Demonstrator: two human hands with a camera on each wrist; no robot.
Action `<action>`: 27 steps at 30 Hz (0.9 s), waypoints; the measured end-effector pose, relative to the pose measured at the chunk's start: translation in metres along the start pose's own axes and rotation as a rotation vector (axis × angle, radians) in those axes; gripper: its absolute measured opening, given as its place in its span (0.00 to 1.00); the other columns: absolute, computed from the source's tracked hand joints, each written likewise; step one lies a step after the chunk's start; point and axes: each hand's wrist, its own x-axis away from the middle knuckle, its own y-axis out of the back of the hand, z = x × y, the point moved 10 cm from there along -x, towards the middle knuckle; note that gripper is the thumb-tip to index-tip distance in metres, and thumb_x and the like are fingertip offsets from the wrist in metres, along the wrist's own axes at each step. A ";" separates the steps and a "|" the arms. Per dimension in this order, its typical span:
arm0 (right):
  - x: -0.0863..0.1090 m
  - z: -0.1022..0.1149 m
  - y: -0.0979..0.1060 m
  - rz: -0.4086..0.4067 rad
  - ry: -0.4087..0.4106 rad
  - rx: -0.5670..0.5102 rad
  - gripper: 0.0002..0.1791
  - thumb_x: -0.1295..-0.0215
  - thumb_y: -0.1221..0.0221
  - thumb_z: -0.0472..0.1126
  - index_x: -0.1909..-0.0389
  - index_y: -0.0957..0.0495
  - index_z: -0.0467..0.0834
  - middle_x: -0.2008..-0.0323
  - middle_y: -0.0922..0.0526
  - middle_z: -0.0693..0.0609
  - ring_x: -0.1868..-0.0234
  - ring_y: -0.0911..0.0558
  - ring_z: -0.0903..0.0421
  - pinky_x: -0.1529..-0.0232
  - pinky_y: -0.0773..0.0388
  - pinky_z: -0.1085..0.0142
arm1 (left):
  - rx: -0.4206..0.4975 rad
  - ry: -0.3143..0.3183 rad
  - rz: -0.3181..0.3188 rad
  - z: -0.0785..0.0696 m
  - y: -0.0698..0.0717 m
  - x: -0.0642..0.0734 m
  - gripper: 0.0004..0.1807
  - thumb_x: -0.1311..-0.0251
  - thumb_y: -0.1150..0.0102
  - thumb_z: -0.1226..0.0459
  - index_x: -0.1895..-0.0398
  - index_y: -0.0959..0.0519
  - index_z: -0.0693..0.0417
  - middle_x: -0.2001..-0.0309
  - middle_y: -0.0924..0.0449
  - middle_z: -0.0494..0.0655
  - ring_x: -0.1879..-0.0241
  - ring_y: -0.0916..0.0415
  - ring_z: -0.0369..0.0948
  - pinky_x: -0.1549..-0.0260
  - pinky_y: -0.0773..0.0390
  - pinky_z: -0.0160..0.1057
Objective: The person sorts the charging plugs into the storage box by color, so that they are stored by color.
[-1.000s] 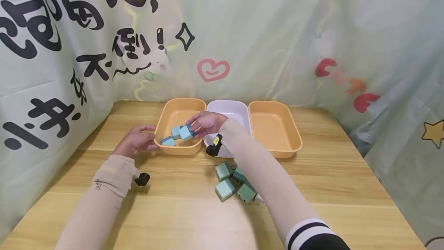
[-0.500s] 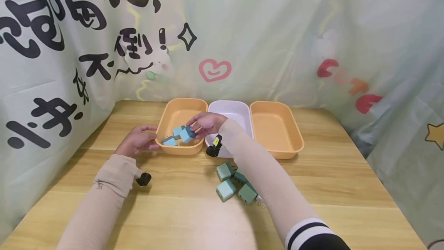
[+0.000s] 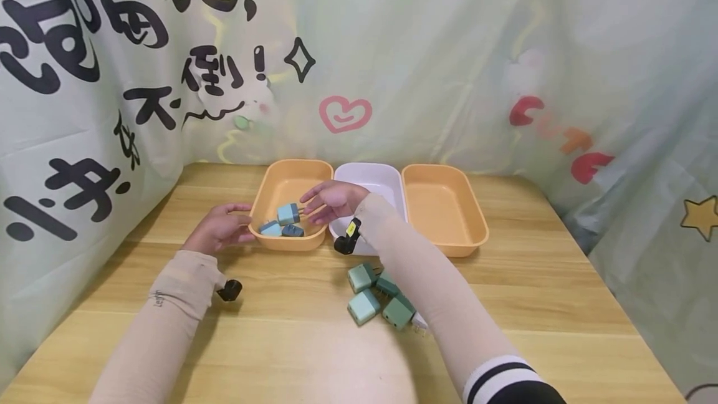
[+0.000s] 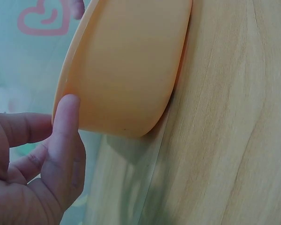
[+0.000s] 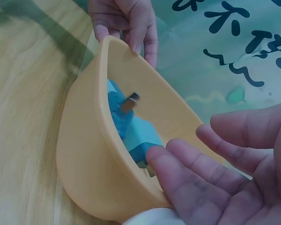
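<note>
My left hand [image 3: 221, 228] holds the rim of the left orange tray [image 3: 291, 244] at its left side; in the left wrist view a finger lies along the outer wall. Over the tray's right side my right hand [image 3: 335, 199] has loosely bent fingers with nothing between them. Inside lie blue charger plugs: one [image 3: 288, 214] with prongs pointing at my right fingers, a light one [image 3: 271, 228] and a darker-faced one [image 3: 292, 230] near the front wall. In the right wrist view, my fingertips reach right beside the nearest plug [image 5: 143, 138]; touching or not, I cannot tell.
A lilac tray [image 3: 367, 173] stands in the middle, partly behind my right arm, and another orange tray [image 3: 445, 204] on the right. Several green charger plugs [image 3: 363, 306] and a white one [image 3: 419, 322] lie on the wooden table [image 3: 291, 341], partly under the right forearm.
My right hand has let go of a blue charger plug, which now lies low in the left tray near its front wall. The left hand stays on the rim.
</note>
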 end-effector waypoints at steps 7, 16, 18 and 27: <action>0.011 0.004 0.003 0.019 0.016 -0.017 0.28 0.32 0.49 0.27 0.31 0.38 0.36 0.37 0.32 0.35 0.56 0.18 0.44 0.61 0.14 0.62 | -0.007 0.000 0.008 -0.002 0.000 0.001 0.28 0.29 0.57 0.72 0.28 0.47 0.66 0.38 0.39 0.70 0.64 0.21 0.40 0.55 0.16 0.41; 0.035 0.005 0.004 0.005 0.041 -0.074 0.23 0.26 0.56 0.32 0.32 0.38 0.37 0.35 0.33 0.36 0.42 0.25 0.38 0.40 0.26 0.48 | 0.024 -0.024 0.041 -0.001 -0.001 0.000 0.28 0.30 0.58 0.73 0.28 0.49 0.69 0.39 0.39 0.72 0.63 0.21 0.41 0.57 0.16 0.38; 0.040 0.004 0.004 0.006 0.040 -0.094 0.23 0.26 0.57 0.36 0.32 0.37 0.37 0.36 0.31 0.36 0.43 0.24 0.39 0.43 0.23 0.49 | 0.023 -0.027 0.046 -0.001 -0.002 0.000 0.29 0.30 0.58 0.73 0.28 0.49 0.69 0.39 0.39 0.72 0.62 0.21 0.41 0.56 0.16 0.38; 0.070 -0.002 0.003 0.066 0.115 -0.174 0.27 0.27 0.57 0.46 0.30 0.39 0.42 0.37 0.30 0.43 0.38 0.30 0.33 0.45 0.24 0.42 | -0.001 -0.019 0.037 -0.001 0.000 0.000 0.28 0.29 0.58 0.72 0.28 0.49 0.68 0.38 0.40 0.72 0.63 0.21 0.40 0.56 0.16 0.39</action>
